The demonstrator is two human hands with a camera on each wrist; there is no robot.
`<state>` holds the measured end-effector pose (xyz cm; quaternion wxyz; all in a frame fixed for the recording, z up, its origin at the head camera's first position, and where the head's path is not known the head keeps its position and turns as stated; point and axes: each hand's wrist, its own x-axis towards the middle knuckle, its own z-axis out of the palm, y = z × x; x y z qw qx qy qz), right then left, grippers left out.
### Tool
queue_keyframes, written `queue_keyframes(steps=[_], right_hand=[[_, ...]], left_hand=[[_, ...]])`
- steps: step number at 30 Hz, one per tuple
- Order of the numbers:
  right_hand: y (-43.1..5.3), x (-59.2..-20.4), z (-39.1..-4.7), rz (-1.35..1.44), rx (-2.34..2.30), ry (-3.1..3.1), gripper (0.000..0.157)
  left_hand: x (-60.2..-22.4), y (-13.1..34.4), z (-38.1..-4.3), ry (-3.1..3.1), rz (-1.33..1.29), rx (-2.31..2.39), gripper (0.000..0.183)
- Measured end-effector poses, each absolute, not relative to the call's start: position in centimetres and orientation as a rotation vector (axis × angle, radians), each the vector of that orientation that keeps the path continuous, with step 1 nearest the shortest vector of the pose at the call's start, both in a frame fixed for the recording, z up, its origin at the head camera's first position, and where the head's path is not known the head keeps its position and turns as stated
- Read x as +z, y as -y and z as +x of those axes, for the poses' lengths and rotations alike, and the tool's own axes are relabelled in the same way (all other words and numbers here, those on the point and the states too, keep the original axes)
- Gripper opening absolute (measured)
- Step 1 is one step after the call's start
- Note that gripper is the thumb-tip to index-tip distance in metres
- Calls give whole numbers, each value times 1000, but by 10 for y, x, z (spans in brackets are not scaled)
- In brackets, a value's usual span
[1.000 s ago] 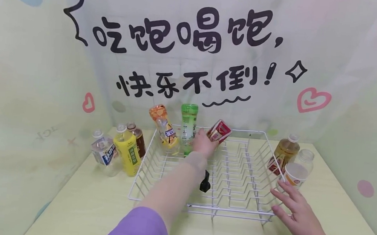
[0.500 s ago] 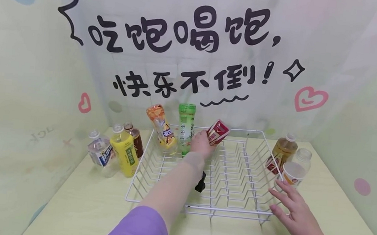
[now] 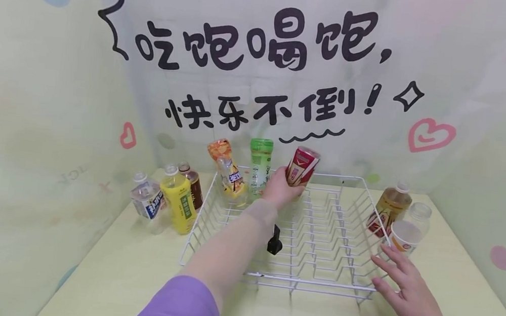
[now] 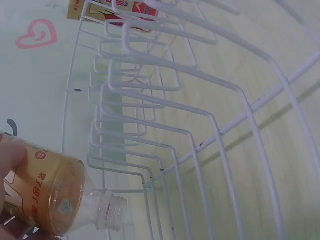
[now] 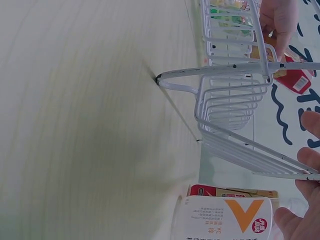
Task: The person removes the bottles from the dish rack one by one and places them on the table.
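My left hand (image 3: 281,188) grips a clear plastic bottle with a red and gold label (image 3: 303,165) over the back of the white wire dish rack (image 3: 314,283). The bottle is upside down and tilted; its uncapped neck (image 4: 112,210) points toward the wires in the left wrist view. Left of it, a green-labelled bottle (image 3: 260,164) and an orange-labelled bottle (image 3: 228,173) stand inverted in the rack, the orange one leaning. My right hand (image 3: 411,290) has its fingers spread, with fingertips at the rack's right front corner.
Left of the rack stand a clear bottle (image 3: 148,201), a yellow-labelled bottle (image 3: 179,204) and a brown bottle (image 3: 193,185). On the right are another red and gold bottle (image 3: 390,207) and a wide clear bottle with a white label (image 3: 406,234). A printed wall (image 3: 222,99) rises behind.
The left hand has raised the red and gold bottle slightly and tipped it steeper, base up. The right hand stays at the rack corner. The head view has shifted a little.
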<state>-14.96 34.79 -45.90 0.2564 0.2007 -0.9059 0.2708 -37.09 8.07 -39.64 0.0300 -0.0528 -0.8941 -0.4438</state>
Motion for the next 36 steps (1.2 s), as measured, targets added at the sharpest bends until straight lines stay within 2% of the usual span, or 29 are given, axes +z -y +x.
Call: queue_keyframes(steps=[12, 18, 31, 36], right_hand=[[-349, -461, -148, 550, 737, 2451, 44], [-348, -460, -148, 561, 733, 2442, 44], [-349, -458, -149, 559, 688, 2473, 47], [-348, -440, -151, 561, 567, 2521, 51]], left_hand=[[-366, -64, -348, 2700, -270, -1576, 74], [-351, -50, -335, 2644, -359, -1598, 72], [-333, -8, -319, 2733, -498, -1350, 77], [-333, 2, -314, 2776, -546, -1181, 80]])
